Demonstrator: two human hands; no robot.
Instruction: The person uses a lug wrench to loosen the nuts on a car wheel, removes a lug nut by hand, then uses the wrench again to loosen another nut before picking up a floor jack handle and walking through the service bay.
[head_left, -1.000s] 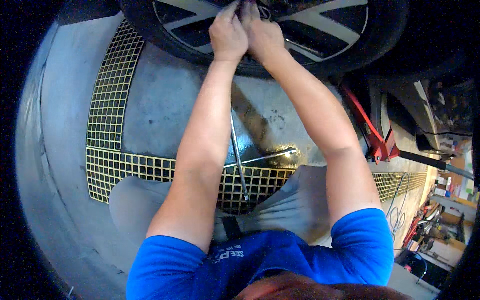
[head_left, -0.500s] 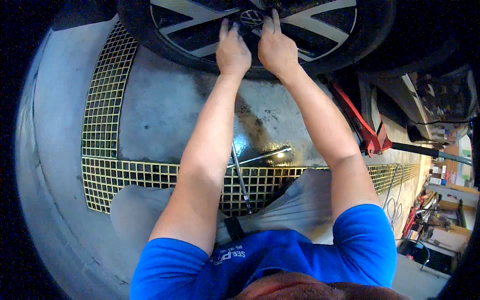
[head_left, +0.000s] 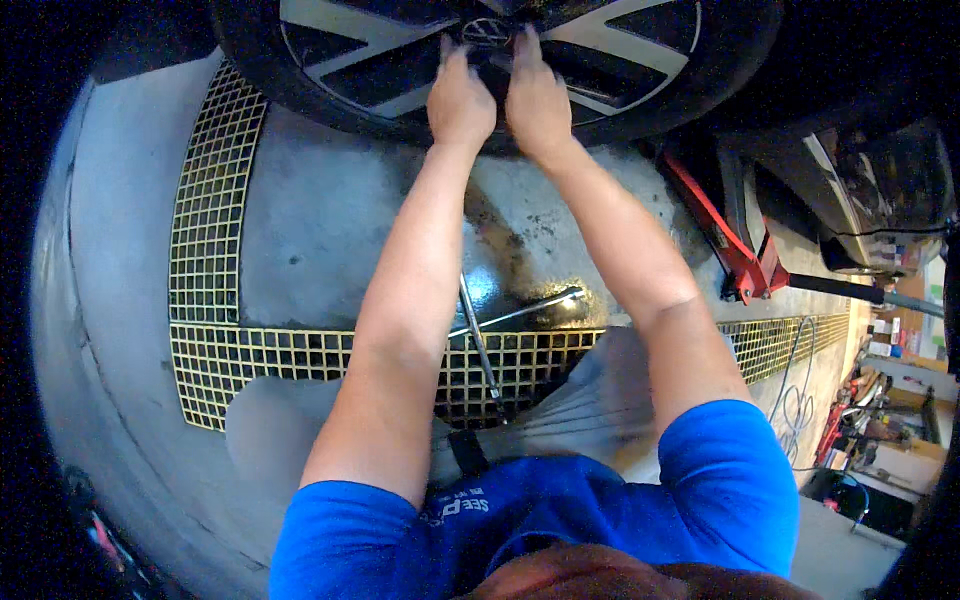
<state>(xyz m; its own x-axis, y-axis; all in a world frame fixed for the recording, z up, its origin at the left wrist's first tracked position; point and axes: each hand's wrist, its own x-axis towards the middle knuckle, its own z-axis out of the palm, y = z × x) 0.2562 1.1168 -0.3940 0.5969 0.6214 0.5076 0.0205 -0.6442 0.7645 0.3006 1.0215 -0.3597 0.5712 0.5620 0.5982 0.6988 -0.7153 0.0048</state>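
My left hand (head_left: 462, 104) reaches to the wheel (head_left: 375, 98), just left of its round centre cap (head_left: 486, 33). Opposite it, my right hand (head_left: 538, 106) is at the cap's right side. Both hands have fingers stretched toward the hub, some of them smeared by motion. The fingertips are at the dark recesses around the cap, and whatever lies under them is hidden. The wheel has silver and black spokes inside a black tyre (head_left: 335, 120). Below my hands, two long metal bar tools (head_left: 477, 335) lie crossed on the floor, one over the grating.
A red floor jack (head_left: 740, 255) with a long dark handle (head_left: 835, 287) stands to the right of the wheel. Yellow-edged floor grating (head_left: 290, 352) runs below and left. A looped hose (head_left: 795, 405) lies at the right, near shelves and clutter (head_left: 865, 410).
The view has shifted slightly, so the wheel and both hands sit a little farther left. My fingers have moved slightly around the centre cap, and the right fingers look more blurred.
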